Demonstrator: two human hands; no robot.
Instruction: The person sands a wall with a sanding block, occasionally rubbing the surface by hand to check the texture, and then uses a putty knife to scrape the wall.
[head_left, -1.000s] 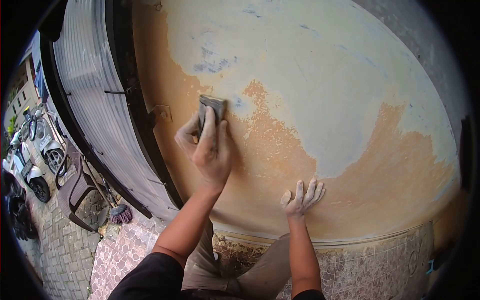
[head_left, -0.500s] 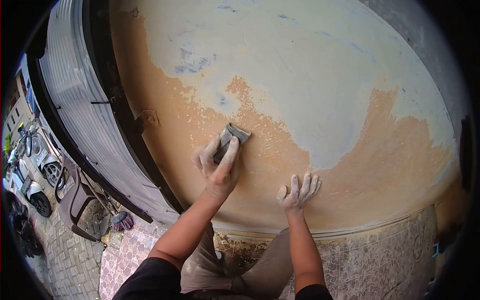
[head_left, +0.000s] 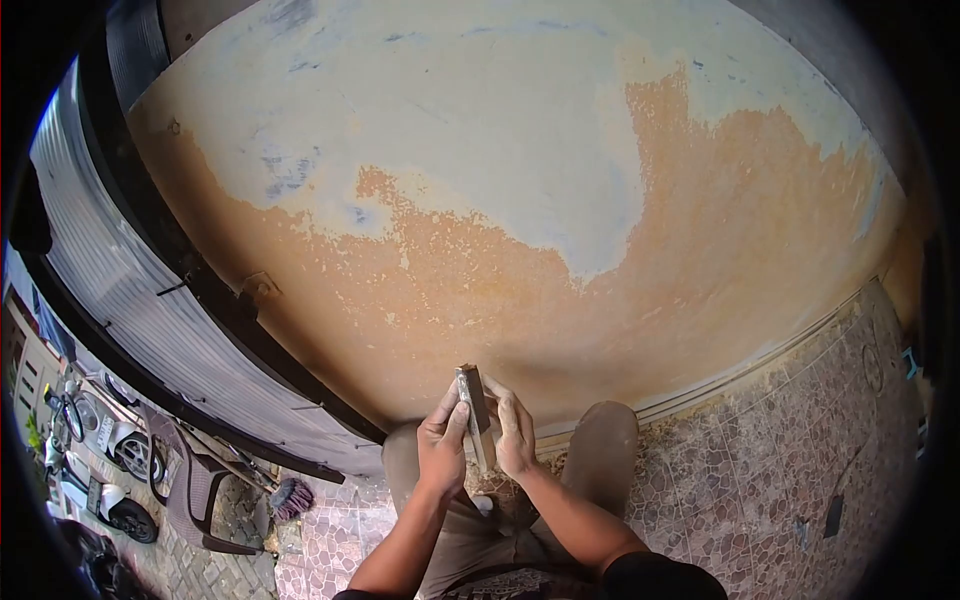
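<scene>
A curved wall (head_left: 560, 320) of patchy orange and pale grey-green paint rises above a pinkish stone-patterned tile floor (head_left: 700, 490), beside a ribbed translucent panel (head_left: 190, 330). Both the left hand (head_left: 442, 445) and right hand (head_left: 514, 438), fingers partly curled, hold a dusty grey rectangular block (head_left: 474, 415) upright between them, near the wall.

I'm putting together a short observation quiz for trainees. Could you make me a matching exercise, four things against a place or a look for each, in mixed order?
1. Block
2. Wall
3. Chair
4. Mop head

A. Brown, beside the parked scooters
B. Purplish strands at the end of a stick
C. Between the left hand and the right hand
D. Patched in orange and pale grey-green

Pairs: 1-C, 2-D, 3-A, 4-B
</scene>
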